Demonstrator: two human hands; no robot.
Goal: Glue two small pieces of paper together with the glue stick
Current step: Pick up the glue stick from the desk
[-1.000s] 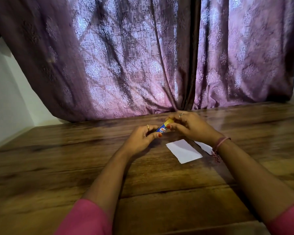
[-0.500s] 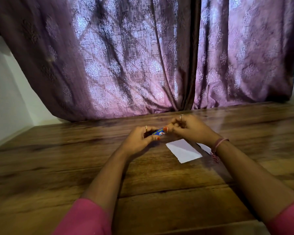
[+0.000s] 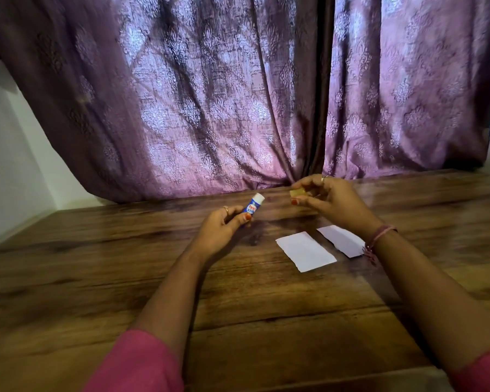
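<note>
Glue stick (image 3: 253,205): small blue-labelled tube, uncapped, white tip pointing up and away; held above the table (image 3: 96,278), left of centre.
Left hand (image 3: 224,224): fingers and thumb curled round the tube's lower end.
Cap (image 3: 297,192): yellowish, off the tube, held well apart to its right.
Right hand (image 3: 331,202): fingertips pinching the cap; ring and wrist thread visible.
Paper (image 3: 306,251): white slip, flat on the table, nearer than the hands.
Second paper (image 3: 341,240): white slip just right of the first, apart from it, its right end hidden by the right wrist.
Curtain (image 3: 238,94): purple, patterned, at the far edge.
Step in hand: uncapping looks complete; no glue is on either slip as far as I can tell.
Next move calls for: setting the cap aside, steadying one slip, and drawing the tip across it.
</note>
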